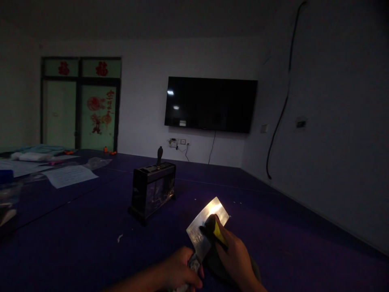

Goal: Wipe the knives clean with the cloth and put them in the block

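The room is dark, so we have to look hard. The left hand (pixel 182 269) has its fingers curled tight round the handle of a wide knife (pixel 200 237). Most of the handle is hidden under those fingers – we see only a grey, patchy bit of it. The shiny blade tips up and away from them, with a bright spot of light near its far end.

The right hand (pixel 234 251) has its fingers bent round a yellow and black tool (pixel 219 233), just over the blade. They hide much of the tool, and we cannot tell if it is touching the metal. Some fingertips are out of our sight too. Below these fingers is a dark, round shape (pixel 212 263), but it is too dim for us to name. Both arms are cut off by the bottom edge.

Past the left fingers, a dark box (pixel 159 190) stands on the purple table (pixel 91 243) with a black handle (pixel 159 156) poking up. Farther off, to the left of both hands, we see paper (pixel 71 176) and a blue thing (pixel 6 177) – the edge cuts it off
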The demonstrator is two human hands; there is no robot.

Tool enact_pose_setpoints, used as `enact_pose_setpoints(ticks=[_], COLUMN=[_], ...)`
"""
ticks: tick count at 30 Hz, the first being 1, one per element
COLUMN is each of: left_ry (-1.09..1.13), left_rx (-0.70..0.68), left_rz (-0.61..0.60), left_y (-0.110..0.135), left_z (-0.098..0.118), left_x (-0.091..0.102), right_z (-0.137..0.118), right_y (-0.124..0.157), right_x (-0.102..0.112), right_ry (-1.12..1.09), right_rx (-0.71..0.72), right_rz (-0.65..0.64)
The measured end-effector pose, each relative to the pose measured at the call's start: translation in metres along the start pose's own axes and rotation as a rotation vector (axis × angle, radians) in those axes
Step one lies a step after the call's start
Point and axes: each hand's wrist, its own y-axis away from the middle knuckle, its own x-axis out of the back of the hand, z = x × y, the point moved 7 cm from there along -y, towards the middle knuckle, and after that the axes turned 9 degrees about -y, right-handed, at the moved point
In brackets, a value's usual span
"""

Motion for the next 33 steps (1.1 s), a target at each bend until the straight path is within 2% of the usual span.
enact_pose_setpoints(ticks=[5, 14, 21, 33], left_ry=[-0.005, 0.040, 0.035, 0.021], left_rx=[0.040, -0.016, 0.002, 0.014], left_rz=[-0.001, -0.015, -0.018, -0.006], left_y=[0.001, -0.002, -0.004, 0.002], left_z=[0.002, 0.001, -0.002, 0.005], left_x=[0.000, -0.002, 0.000, -0.001], right_z=[-0.004, -0.011, -0.019, -0.036], right_y=[0.001, 0.001, 0.003, 0.007], right_x=[-0.002, -0.004, -0.005, 0.008], right_ry=[0.004, 0.044, 0.101, 0.157], right_rx=[0.032, 0.066, 0.106, 0.217], right_rz=[-0.021, -0.086, -0.115, -0.053])
